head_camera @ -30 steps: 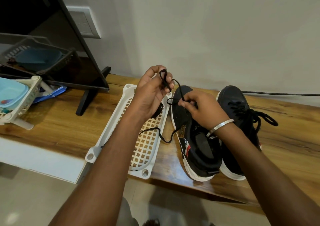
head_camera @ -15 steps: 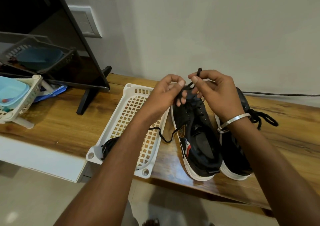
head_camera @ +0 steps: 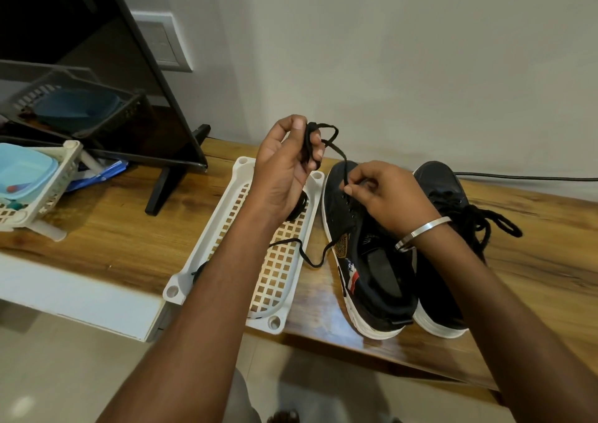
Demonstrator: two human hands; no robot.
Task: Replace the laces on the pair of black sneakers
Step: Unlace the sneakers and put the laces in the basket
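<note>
Left fingers (head_camera: 307, 144): curled in toward the palm and clamped on a bunched black lace (head_camera: 336, 150); the thumb presses the loops from above; the left hand (head_camera: 284, 166) is raised over the far end of the white basket (head_camera: 210, 238)
Right fingers (head_camera: 352, 191): thumb and forefinger pressed together, pinching the same lace just above the eyelets; the other fingers curl loosely over the tongue; the right hand (head_camera: 388, 196) rests low on the shoe, a metal bangle (head_camera: 420, 231) on the wrist
Lace: runs from the left-hand bunch down in a slack arc to the right-hand pinch; a further length trails from the shoe's side across the wood into the basket
Near shoe (head_camera: 359, 254): black with a white sole, toe toward the wall, just beside the basket; its upper eyelets look unlaced
Far shoe (head_camera: 453, 202): touching the near one on its right; its own lace (head_camera: 485, 225) is tied in a bow
Table (head_camera: 113, 234): wooden, bearing both shoes and the basket
Further left: a dark screen (head_camera: 97, 82) on its stand; a pale rack (head_camera: 48, 192) holding a blue container (head_camera: 22, 170)
</note>
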